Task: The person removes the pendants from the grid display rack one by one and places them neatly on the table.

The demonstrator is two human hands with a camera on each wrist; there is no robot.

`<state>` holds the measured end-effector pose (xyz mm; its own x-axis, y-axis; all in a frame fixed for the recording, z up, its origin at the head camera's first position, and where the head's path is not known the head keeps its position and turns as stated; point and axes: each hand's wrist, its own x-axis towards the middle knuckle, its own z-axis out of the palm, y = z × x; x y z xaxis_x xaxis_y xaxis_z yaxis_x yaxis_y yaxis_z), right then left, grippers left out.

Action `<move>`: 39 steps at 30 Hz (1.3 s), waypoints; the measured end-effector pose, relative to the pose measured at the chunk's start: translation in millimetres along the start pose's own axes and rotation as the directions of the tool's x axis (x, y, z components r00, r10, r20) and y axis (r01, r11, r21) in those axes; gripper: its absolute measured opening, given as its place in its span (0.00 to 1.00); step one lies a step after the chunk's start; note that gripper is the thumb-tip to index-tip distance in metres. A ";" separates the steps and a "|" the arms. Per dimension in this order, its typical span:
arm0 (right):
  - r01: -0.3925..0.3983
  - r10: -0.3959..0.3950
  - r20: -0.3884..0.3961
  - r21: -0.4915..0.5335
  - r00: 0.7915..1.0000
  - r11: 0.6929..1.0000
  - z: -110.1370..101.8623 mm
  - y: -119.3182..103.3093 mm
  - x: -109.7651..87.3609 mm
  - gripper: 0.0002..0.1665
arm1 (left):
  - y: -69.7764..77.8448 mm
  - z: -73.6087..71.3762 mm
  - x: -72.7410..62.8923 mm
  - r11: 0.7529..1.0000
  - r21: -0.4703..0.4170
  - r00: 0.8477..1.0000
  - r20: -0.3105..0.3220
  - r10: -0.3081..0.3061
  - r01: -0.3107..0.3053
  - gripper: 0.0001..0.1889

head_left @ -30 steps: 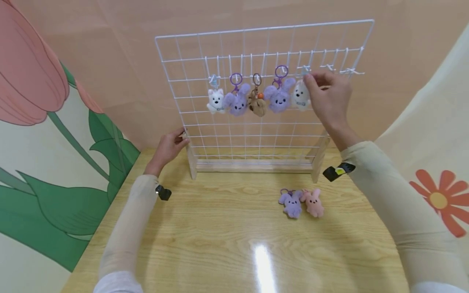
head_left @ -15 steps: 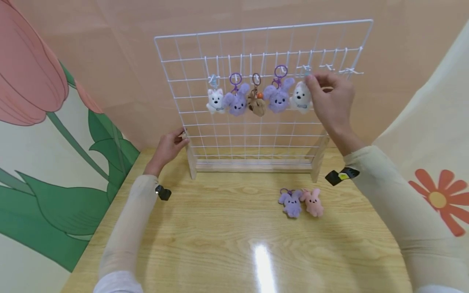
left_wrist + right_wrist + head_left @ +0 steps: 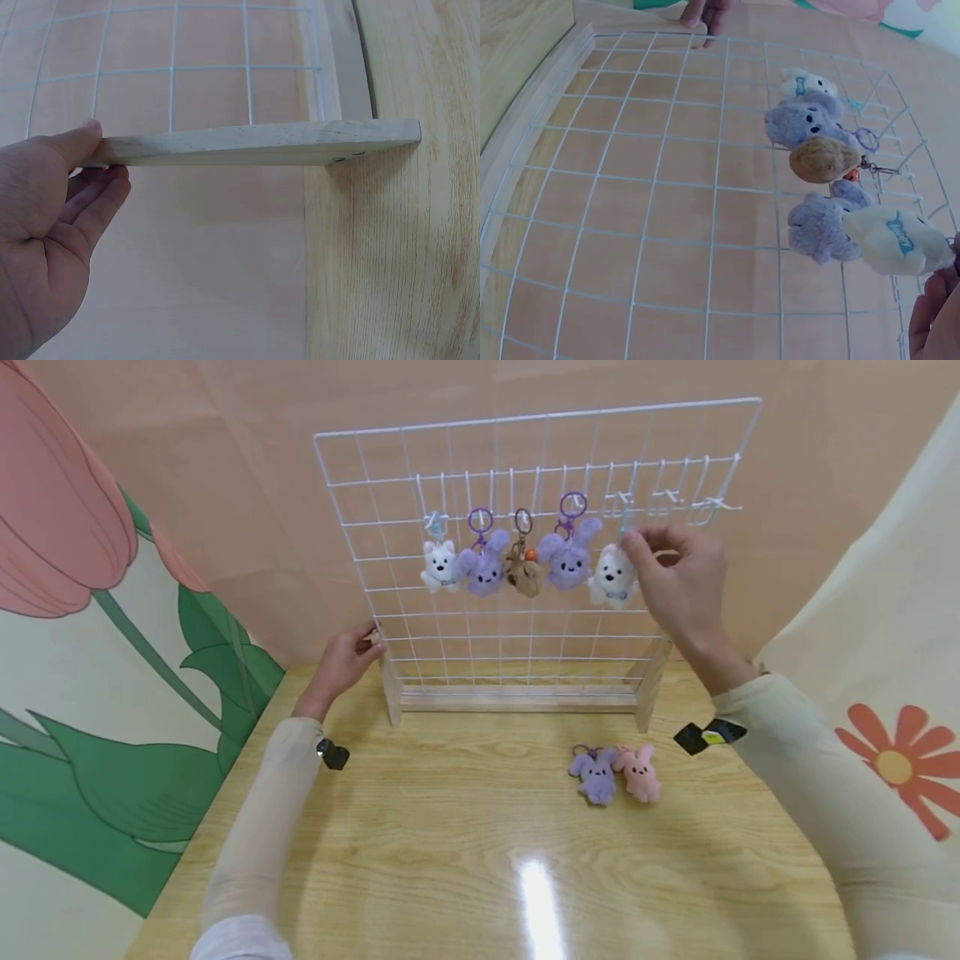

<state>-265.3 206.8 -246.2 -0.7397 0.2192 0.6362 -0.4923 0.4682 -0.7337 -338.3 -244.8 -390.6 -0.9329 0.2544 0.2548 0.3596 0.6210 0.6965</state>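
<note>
At the upper right of the head view, my right hand pinches a white plush dog keychain by its top, at the light-blue ring. The dog is just in front of the white wire grid rack; whether its ring touches the hook behind cannot be made out. My left hand grips the rack's wooden side support, thumb on one face and fingers on the other. Left of the held dog hang a purple bunny keychain, a brown plush keychain, another purple bunny and a white dog.
A purple bunny keychain and a pink bunny keychain lie side by side on the wooden table, before the rack. Bare hooks stick out at the rack's upper right. A peach backdrop stands behind.
My right hand and the white dog have moved down and slightly out from the hook, the dog hanging lower than before. My left hand stays on the support.
</note>
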 end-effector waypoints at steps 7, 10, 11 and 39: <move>-0.026 0.028 0.069 -0.024 0.997 0.999 -1.2 3.3 -14.0 0.17 | 1.3 -0.5 -0.3 1.000 0.004 1.000 0.002 -0.001 0.001 0.30; -0.008 0.011 0.084 -0.036 0.996 0.999 -0.2 5.5 -19.4 0.18 | 0.9 -0.5 0.1 1.000 0.006 1.000 0.002 -0.003 0.003 0.30; -0.008 0.011 0.090 -0.033 0.996 0.999 0.4 6.4 -21.1 0.18 | 0.8 -0.5 0.1 1.000 0.006 1.000 0.001 -0.004 0.004 0.30; 0.056 -0.060 0.260 0.022 0.964 0.998 12.4 45.4 -82.4 0.09 | -0.4 0.0 0.1 1.000 -0.012 1.000 -0.004 0.011 -0.011 0.29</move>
<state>-232.4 199.5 -334.9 -0.8026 -0.0392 0.5952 -0.5430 0.4610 -0.7019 -338.5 -245.0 -390.9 -0.9290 0.2578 0.2654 0.3695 0.6094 0.7015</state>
